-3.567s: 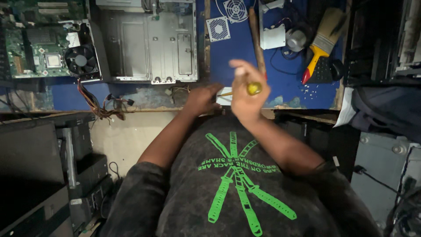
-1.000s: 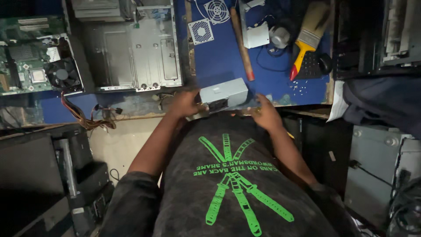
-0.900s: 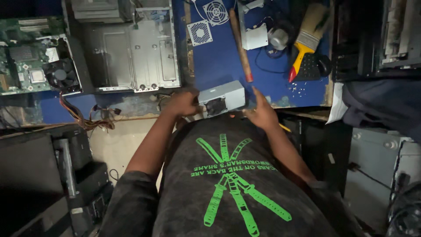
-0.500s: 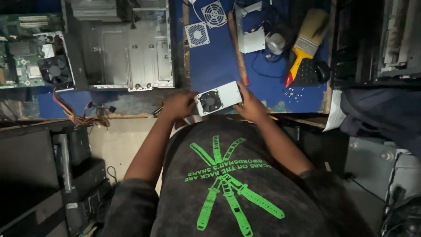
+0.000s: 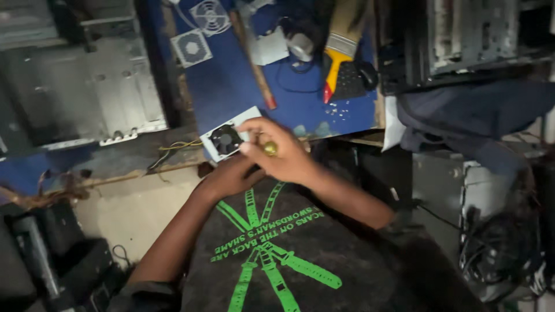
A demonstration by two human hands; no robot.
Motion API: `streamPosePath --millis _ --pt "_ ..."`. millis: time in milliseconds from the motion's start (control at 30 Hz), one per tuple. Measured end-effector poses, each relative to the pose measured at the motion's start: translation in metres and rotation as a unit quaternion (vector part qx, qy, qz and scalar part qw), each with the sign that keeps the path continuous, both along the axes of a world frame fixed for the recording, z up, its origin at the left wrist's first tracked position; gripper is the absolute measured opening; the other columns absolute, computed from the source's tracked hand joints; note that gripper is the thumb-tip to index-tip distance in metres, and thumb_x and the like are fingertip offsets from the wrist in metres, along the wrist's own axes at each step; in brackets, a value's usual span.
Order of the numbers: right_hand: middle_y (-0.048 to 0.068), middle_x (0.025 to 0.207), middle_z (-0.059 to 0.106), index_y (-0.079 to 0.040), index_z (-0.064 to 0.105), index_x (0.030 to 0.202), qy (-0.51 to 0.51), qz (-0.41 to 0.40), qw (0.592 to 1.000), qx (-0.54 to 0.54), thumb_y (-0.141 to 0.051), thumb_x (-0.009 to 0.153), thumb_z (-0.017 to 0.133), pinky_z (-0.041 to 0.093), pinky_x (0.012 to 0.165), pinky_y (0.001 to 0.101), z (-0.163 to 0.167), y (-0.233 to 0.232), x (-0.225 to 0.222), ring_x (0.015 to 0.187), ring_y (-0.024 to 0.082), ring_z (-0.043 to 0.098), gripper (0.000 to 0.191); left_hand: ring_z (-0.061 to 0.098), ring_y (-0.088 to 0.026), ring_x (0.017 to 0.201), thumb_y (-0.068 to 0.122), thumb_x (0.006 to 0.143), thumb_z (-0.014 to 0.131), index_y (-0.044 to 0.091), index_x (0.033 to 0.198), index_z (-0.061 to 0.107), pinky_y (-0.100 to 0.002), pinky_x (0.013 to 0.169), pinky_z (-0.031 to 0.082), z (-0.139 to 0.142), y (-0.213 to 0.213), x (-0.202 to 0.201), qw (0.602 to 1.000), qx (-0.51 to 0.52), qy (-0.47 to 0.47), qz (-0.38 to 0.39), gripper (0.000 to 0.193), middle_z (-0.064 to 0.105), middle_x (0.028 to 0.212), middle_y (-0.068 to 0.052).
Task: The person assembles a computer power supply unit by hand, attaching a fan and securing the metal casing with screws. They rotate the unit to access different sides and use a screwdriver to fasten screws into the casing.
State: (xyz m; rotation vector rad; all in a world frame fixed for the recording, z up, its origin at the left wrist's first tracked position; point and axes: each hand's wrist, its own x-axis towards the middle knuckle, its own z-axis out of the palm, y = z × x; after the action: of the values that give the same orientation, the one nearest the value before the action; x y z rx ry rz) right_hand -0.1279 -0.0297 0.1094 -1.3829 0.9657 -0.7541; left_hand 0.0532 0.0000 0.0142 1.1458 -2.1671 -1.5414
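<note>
A small grey power supply box (image 5: pixel 226 138) with a round black fan in its upper face rests tilted at the front edge of the blue table (image 5: pixel 231 86). My right hand (image 5: pixel 283 157) is closed around a screwdriver with a yellow handle (image 5: pixel 269 149), held at the box's right end. My left hand (image 5: pixel 228 178) sits just below the box at the table edge, touching its underside; its fingers are partly hidden. Thin yellow and dark wires (image 5: pixel 173 149) trail from the box to the left.
An open grey computer case (image 5: pixel 87 86) lies at the left. On the table behind the box are two fan grilles (image 5: pixel 193 47), a wooden stick (image 5: pixel 254 63) and a yellow-handled brush (image 5: pixel 341 40). A metal chassis (image 5: pixel 462 34) and dark cloth (image 5: pixel 462 110) fill the right.
Both hands were turning the box, bringing its fan face upward. My right hand has since let go of the box's side and now holds the yellow-handled screwdriver over it. The view shifted slightly.
</note>
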Motion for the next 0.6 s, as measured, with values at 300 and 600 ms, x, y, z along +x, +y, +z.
streamPosePath --millis 300,600 --pt "0.005 0.122 0.068 -0.009 0.062 0.132 0.085 -0.124 0.985 -0.086 -0.043 0.109 0.049 0.051 0.097 0.0299 -0.056 -0.027 -0.051 0.108 0.013 0.064 0.043 0.075 -0.024 0.103 0.009 0.094 0.069 0.004 0.107 0.072 -0.034 0.089 0.057 0.003 0.002 0.010 0.980 -0.073 0.119 0.144 0.014 0.077 0.110 -0.010" --pt "0.013 0.095 0.074 -0.003 0.070 0.106 0.409 -0.443 0.784 -0.147 -0.003 0.084 0.075 0.057 0.080 0.0346 -0.162 -0.052 -0.226 0.088 0.024 0.072 0.022 0.068 -0.024 0.118 0.006 0.102 0.062 0.001 0.112 0.067 -0.036 0.105 0.053 -0.004 0.028 0.040 0.899 0.050 0.267 0.343 0.012 0.072 0.118 -0.014"
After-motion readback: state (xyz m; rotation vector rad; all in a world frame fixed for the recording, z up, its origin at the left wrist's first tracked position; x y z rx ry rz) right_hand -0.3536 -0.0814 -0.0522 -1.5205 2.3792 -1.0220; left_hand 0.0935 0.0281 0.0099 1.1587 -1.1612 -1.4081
